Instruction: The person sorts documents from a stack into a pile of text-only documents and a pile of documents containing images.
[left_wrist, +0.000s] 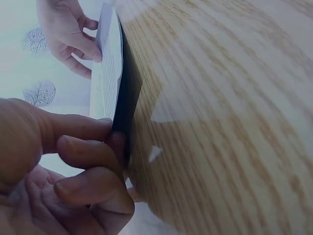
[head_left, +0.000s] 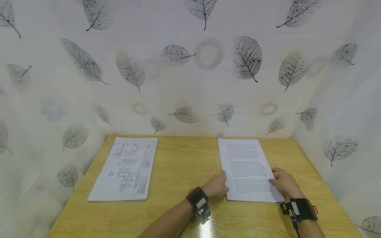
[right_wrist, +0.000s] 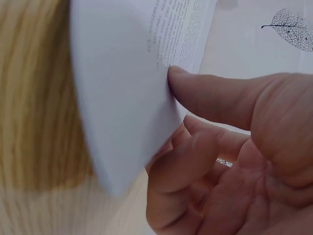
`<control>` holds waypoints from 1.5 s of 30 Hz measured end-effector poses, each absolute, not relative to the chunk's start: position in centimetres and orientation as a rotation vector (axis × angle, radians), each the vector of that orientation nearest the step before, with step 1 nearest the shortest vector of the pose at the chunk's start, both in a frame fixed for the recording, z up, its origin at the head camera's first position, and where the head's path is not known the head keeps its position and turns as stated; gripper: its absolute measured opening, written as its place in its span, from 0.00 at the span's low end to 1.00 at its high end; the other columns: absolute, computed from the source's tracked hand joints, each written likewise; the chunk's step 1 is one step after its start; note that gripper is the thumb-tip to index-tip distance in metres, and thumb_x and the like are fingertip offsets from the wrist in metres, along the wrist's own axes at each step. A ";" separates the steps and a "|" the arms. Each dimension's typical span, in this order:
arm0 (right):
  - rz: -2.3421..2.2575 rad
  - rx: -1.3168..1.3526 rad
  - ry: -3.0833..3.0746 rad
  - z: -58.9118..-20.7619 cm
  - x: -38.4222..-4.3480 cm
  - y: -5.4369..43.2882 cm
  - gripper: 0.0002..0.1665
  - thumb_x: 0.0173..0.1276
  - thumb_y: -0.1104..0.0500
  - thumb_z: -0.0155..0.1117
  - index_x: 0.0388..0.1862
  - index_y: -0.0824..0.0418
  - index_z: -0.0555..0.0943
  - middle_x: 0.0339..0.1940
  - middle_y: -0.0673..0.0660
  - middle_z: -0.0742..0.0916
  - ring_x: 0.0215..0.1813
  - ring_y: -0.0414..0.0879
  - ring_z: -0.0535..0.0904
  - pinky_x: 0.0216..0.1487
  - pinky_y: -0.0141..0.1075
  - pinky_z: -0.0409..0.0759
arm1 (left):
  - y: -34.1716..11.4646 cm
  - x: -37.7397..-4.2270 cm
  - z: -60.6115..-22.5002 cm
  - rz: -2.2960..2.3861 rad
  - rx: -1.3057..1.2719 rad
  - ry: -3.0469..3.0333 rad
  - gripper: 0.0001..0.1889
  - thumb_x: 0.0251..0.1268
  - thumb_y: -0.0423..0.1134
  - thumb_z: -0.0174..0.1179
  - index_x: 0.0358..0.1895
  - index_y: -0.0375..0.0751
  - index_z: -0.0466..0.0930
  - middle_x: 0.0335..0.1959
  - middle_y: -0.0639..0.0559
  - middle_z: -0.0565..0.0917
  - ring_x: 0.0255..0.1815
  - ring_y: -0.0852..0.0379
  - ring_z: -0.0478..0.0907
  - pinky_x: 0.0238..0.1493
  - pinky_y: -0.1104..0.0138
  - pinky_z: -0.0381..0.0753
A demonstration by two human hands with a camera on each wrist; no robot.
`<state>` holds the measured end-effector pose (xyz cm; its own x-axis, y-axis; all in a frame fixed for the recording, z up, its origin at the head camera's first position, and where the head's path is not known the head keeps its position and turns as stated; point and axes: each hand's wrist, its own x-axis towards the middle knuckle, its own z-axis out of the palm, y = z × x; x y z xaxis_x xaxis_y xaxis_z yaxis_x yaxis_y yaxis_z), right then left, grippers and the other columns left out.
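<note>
A stack of white printed paper (head_left: 245,168) lies toward the right of the table, its text facing up. My left hand (head_left: 216,185) pinches its left edge near the lower corner, thumb on top and curled fingers beneath. On the opposite side, my right hand (head_left: 286,182) grips the right edge; in the right wrist view its thumb (right_wrist: 210,93) presses on the top sheet and the other fingers curl underneath. The left wrist view shows the near edge of the paper (left_wrist: 110,63) raised over the wood, with a dark shadow below it.
A second stack of sheets with technical drawings (head_left: 123,170) lies at the left of the wooden table (head_left: 184,158). A pale curtain with leaf prints (head_left: 184,82) hangs behind and at both sides. Each wrist wears a black strap with a cable.
</note>
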<state>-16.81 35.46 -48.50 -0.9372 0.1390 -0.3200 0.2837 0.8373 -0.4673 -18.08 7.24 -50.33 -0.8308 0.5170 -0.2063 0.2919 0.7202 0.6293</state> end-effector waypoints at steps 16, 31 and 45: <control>-0.699 0.352 2.788 -48.7 -16.5 35.3 0.31 0.63 0.61 0.61 0.62 0.72 0.66 0.41 0.70 0.80 0.35 0.53 0.75 0.30 0.37 0.71 | 7.6 -17.7 -49.6 0.787 0.536 2.558 0.10 0.56 0.32 0.58 0.41 0.37 0.71 0.22 0.50 0.73 0.18 0.56 0.70 0.16 0.69 0.67; -0.659 0.343 2.803 -48.3 -16.3 35.2 0.28 0.64 0.63 0.58 0.61 0.75 0.66 0.41 0.71 0.79 0.35 0.53 0.74 0.30 0.38 0.71 | 7.0 -17.9 -50.5 0.883 0.556 2.505 0.19 0.57 0.34 0.58 0.52 0.36 0.67 0.22 0.52 0.73 0.17 0.58 0.69 0.16 0.69 0.68; -0.664 0.137 2.936 -47.4 -17.1 30.8 0.20 0.67 0.63 0.53 0.55 0.73 0.75 0.44 0.68 0.83 0.38 0.51 0.77 0.35 0.42 0.75 | 2.3 -18.7 -50.7 1.285 0.610 2.367 0.23 0.66 0.46 0.54 0.63 0.46 0.68 0.37 0.55 0.82 0.26 0.63 0.77 0.26 0.70 0.77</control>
<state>-17.11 30.77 -47.37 -0.9877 0.0603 -0.1444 0.1166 0.8990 -0.4220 -18.68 2.31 -50.73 -0.8347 0.5375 -0.1196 0.1926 0.4885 0.8510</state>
